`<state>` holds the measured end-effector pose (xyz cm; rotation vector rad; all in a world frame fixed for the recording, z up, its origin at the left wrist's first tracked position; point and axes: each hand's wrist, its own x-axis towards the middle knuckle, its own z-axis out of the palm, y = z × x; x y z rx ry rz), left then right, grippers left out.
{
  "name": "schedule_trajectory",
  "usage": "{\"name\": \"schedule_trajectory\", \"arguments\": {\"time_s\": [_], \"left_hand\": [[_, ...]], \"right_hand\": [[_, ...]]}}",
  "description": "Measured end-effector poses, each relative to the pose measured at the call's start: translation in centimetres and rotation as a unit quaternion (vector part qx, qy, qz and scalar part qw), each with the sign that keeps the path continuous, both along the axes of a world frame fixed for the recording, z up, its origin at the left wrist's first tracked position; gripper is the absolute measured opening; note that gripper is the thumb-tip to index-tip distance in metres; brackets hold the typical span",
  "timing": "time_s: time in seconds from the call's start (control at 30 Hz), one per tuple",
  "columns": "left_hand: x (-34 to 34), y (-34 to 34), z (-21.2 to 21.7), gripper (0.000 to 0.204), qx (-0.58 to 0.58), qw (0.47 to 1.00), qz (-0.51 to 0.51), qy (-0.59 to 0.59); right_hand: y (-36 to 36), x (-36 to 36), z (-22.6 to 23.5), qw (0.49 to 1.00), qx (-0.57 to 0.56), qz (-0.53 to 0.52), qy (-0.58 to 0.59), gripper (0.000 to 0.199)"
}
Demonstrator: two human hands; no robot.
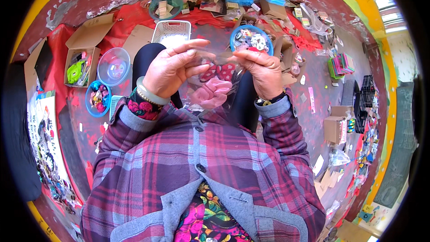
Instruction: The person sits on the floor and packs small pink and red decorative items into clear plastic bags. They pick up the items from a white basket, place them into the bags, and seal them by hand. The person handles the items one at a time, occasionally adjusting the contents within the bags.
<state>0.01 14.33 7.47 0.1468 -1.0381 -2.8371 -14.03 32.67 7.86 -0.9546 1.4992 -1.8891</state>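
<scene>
A clear plastic bag [196, 93] hangs in front of my chest, between my two hands. Through its film show a pink scrunchie [210, 93] and, above that, a dark pink bow with white dots [218, 72]. My left hand [169, 69], with bangles at the wrist, holds the bag's upper left side; its index finger stretches along the top edge and another finger lies against the film. At the upper right corner, my right hand [265, 74] pinches the bag between thumb and fingers. Glare on the film partly hides the bag's mouth.
Beyond my knees stand a white basket [171, 30] and a blue-rimmed basin of hair accessories [251, 40]. On the left are a cardboard box [82, 67], a clear basin [113, 67] and a blue bowl of shiny balls [98, 99]. Several boxes [335, 127] sit at right.
</scene>
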Motion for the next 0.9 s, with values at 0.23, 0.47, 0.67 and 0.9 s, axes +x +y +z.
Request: {"name": "schedule_trajectory", "arguments": {"time_s": [0.23, 0.47, 0.67, 0.9], "left_hand": [[0.1, -0.8, -0.9, 0.027, 0.046, 0.998, -0.013, 0.038], [-0.3, 0.2, 0.6, 0.033, -0.056, 0.997, 0.051, -0.033], [-0.1, 0.1, 0.3, 0.03, -0.031, 0.997, 0.047, -0.057], [0.0, 0.0, 0.4, 0.023, -0.033, 0.997, 0.035, -0.065]], "right_hand": [[0.2, -0.8, 0.5, 0.997, 0.026, 0.046, 0.057, 0.014], [-0.3, -0.5, 1.2, 0.994, 0.04, 0.03, 0.097, 0.016], [-0.6, -0.6, 1.1, 0.99, 0.023, 0.04, 0.135, 0.02], [-0.7, -0.5, 1.1, 0.989, 0.031, 0.044, 0.135, 0.02]]}}
